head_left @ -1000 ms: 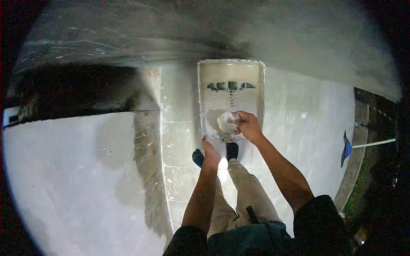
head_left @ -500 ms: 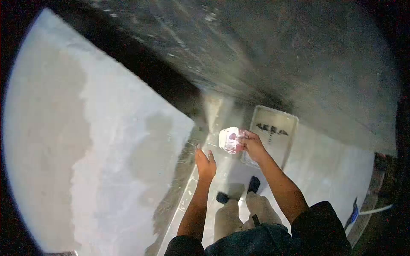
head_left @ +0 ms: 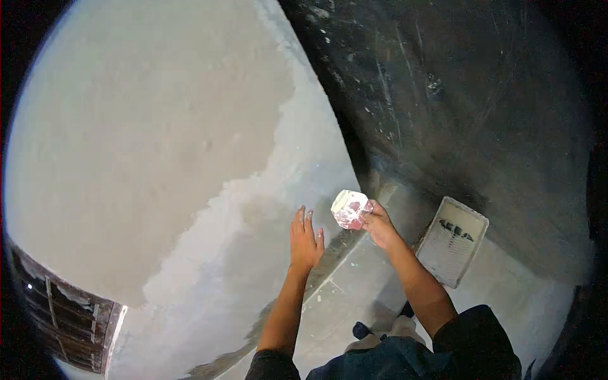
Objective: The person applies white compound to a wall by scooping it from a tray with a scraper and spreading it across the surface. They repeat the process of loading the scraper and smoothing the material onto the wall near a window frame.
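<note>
My right hand (head_left: 380, 227) grips a small reddish cup-like container (head_left: 351, 211) smeared with white, its pale rim tilted toward the upper left. Whatever the container holds is hard to make out. To the left of it, my left hand (head_left: 306, 239) is raised with fingers apart and nothing in it; whitish specks show on its fingertips. Behind both hands stands a wall (head_left: 209, 126) with a beige upper area and a whiter, patchy band along its lower part.
A paint tray (head_left: 453, 242) with pale liquid and dark marks rests on the floor (head_left: 329, 304), right of my right forearm. A dark surface (head_left: 456, 95) fills the upper right. At the lower left is a barred window (head_left: 66, 313). My feet show at the bottom.
The view has turned toward the wall, so the tray appears farther right and the window has come into view. The container stays in my right hand; my left hand remains open.
</note>
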A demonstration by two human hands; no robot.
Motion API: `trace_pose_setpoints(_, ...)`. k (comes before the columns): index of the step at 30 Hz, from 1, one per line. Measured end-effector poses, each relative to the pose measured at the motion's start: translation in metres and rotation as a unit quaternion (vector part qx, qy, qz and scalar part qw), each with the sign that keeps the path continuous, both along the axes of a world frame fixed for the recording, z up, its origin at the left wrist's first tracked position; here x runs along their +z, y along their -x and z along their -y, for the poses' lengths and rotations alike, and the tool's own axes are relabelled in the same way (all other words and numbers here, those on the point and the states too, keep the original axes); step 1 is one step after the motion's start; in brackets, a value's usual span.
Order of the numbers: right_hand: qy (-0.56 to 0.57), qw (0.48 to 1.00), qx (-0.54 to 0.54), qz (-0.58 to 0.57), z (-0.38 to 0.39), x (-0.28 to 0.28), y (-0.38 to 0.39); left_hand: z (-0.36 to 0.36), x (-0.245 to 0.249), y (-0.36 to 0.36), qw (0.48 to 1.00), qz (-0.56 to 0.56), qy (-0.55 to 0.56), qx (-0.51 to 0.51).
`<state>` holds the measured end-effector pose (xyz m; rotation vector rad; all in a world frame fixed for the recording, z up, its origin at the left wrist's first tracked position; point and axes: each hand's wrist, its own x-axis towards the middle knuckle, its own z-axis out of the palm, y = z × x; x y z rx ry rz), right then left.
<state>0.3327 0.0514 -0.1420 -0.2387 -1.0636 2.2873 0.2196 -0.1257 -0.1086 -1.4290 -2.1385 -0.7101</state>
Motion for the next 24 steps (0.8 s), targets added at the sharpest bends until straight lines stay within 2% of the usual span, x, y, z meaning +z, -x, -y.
trace_pose_setpoints(4,-0.033,0.998,0.032,-0.042,0.075,0.024,0.022,0.082,0.026,0.013,0.999,-0.036,-0.003,0.000)
trace_pose_setpoints(9,-0.020,0.997,0.012,-0.070,0.116,0.035,0.041,0.129,0.042,0.024,0.996,-0.088,0.022,0.018)
trace_pose_setpoints(17,-0.144,0.988,0.013,-0.052,0.180,0.075,0.074,0.197,0.064,0.039,0.990,-0.114,0.023,0.078)
trace_pose_setpoints(21,-0.139,0.984,0.030,-0.104,0.203,0.089,0.101,0.228,0.078,0.042,0.984,-0.129,0.053,0.112)
trace_pose_setpoints(24,-0.162,0.983,0.053,-0.074,0.243,0.103,0.106,0.266,0.081,0.044,0.980,-0.141,0.032,0.136)
